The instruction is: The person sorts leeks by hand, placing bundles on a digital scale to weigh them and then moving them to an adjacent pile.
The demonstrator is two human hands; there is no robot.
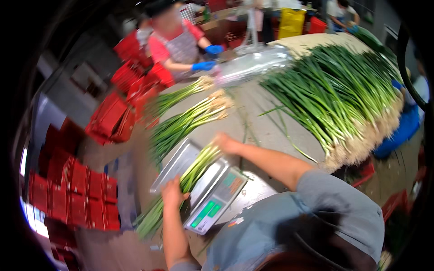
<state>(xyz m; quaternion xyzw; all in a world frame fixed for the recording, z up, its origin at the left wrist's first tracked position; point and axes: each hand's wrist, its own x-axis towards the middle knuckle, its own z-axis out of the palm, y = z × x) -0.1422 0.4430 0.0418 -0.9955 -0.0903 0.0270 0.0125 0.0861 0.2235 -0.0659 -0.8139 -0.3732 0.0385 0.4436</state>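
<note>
A bunch of green onions [199,166] lies across the metal tray of a digital scale [212,183], roots pointing away from me. My left hand [173,193] is closed around the green stalks near the tray's left edge, and the leaves hang past it. At the root end, my right hand [226,144] grips the bunch; its fingers are blurred and partly hidden. Green digits glow on the scale's display [206,214], next to a keypad [234,182]. Just beyond the scale, another bunch of green onions [193,118] rests on the table [251,101], with a smaller bunch [184,93] behind it.
A large heap of green onions [335,95] covers the table's right side. Clear plastic bags [254,64] lie at the back, before a co-worker wearing blue gloves [203,65]. Red crates [78,193] are stacked on the left floor. A blue tub [400,132] stands at the right.
</note>
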